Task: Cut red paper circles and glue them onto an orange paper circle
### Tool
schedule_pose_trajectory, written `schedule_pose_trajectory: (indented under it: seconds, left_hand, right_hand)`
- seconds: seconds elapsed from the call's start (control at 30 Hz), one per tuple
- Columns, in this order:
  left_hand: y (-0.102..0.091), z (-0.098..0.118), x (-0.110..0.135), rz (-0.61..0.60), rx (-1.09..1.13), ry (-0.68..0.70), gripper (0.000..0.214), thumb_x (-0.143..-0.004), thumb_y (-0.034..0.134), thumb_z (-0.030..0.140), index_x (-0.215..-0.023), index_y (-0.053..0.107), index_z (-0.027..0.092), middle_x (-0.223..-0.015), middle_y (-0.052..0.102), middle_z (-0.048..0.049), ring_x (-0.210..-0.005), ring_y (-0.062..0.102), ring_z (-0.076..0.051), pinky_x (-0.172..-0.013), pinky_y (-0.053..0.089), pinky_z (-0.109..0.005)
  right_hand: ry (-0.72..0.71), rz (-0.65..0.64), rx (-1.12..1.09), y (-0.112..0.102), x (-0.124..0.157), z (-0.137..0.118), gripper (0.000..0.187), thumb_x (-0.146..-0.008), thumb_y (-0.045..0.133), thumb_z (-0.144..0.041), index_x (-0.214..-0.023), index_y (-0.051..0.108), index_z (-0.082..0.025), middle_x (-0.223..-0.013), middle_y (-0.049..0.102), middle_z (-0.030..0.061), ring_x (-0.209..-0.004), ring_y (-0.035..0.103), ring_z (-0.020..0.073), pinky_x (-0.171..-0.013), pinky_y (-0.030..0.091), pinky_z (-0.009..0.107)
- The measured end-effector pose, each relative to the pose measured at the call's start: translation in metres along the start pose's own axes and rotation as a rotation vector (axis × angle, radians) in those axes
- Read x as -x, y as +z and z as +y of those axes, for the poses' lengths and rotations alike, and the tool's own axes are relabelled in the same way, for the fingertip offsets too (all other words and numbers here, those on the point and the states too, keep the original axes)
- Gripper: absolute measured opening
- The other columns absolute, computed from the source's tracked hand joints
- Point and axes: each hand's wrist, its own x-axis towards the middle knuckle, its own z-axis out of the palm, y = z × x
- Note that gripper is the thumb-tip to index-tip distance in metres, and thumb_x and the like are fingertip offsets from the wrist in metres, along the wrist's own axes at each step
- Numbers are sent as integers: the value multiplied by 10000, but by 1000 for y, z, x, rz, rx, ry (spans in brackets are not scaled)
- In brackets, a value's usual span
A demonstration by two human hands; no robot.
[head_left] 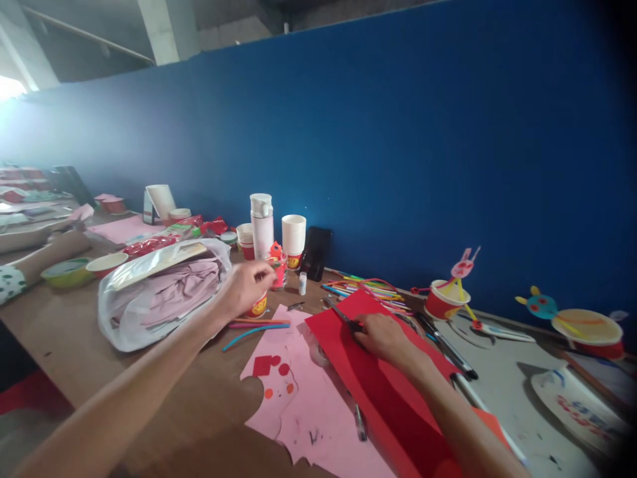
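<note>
My left hand is raised over the table with its fingers pinched together; whether something small is between them I cannot make out. Just behind its fingertips stands a clear cup with red and orange pieces in it, and a red and yellow paper cup shows beneath the hand. My right hand is closed round the handles of dark scissors, whose blades point away to the left. Those scissors lie over red paper. Under it spreads pink paper with cut edges, bearing small red shapes and orange dots.
A plastic bag of pink material lies left. At the back stand a white bottle, stacked paper cups and a dark phone. Colourful pipe cleaners and decorated cups are rightward. Another person's arm rests far left.
</note>
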Motion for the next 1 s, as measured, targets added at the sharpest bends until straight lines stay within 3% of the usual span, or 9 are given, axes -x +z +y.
schedule_pose_trajectory:
  seconds: [0.07, 0.17, 0.27, 0.47, 0.63, 0.77, 1.0]
  left_hand:
    - [-7, -14, -38, 22, -39, 0, 266, -802, 432, 318, -799, 649, 162, -782, 678, -27, -693, 593, -153, -621, 415, -238]
    - [-9, -30, -88, -45, -87, 24, 265, -762, 443, 279, -772, 673, 147, -724, 677, -29, -665, 587, -155, -589, 404, -229]
    - [-2, -39, -115, -161, -142, 43, 235, -711, 470, 222, -754, 690, 152, -688, 678, -19, -628, 582, -149, -563, 396, -218]
    - [18, -44, -118, -304, -233, 89, 240, -684, 478, 174, -826, 673, 167, -752, 685, -27, -652, 583, -156, -569, 391, -220]
    - [24, -45, -122, -364, -259, 153, 219, -661, 499, 187, -795, 673, 196, -823, 675, -21, -736, 592, -169, -623, 399, -220]
    - [18, -45, -130, -394, -246, 190, 237, -665, 491, 229, -794, 690, 214, -872, 673, -21, -798, 594, -180, -666, 407, -214]
    - [-10, -40, -128, -453, -210, 197, 322, -742, 427, 288, -922, 678, 198, -840, 680, -19, -781, 587, -176, -665, 401, -219]
  right_hand:
    - [-6, 12, -9, 0, 1, 0, 274, -793, 475, -258, -998, 646, -194, -966, 693, 108, -911, 629, 264, -693, 400, 300]
    - [-6, 19, -23, 0, 1, 1, 264, -783, 484, -261, -979, 653, -203, -954, 699, 103, -901, 635, 263, -674, 395, 292]
    - [-3, 19, -36, 1, 0, 3, 255, -770, 495, -258, -961, 654, -202, -944, 699, 99, -893, 637, 255, -667, 390, 282]
    - [-2, 1, -42, 3, -4, 2, 258, -757, 496, -243, -965, 644, -205, -947, 696, 91, -890, 631, 245, -670, 381, 278]
    - [-2, -21, -45, 2, -6, 0, 286, -777, 482, -256, -1019, 632, -227, -967, 692, 81, -888, 628, 234, -668, 382, 276]
    - [-13, -16, -48, 2, -5, 0, 310, -777, 490, -259, -1058, 620, -242, -980, 689, 72, -899, 627, 236, -659, 382, 275]
    - [-1, 0, -36, 2, -5, -2, 248, -767, 484, -239, -958, 639, -203, -932, 692, 86, -870, 632, 243, -647, 379, 279]
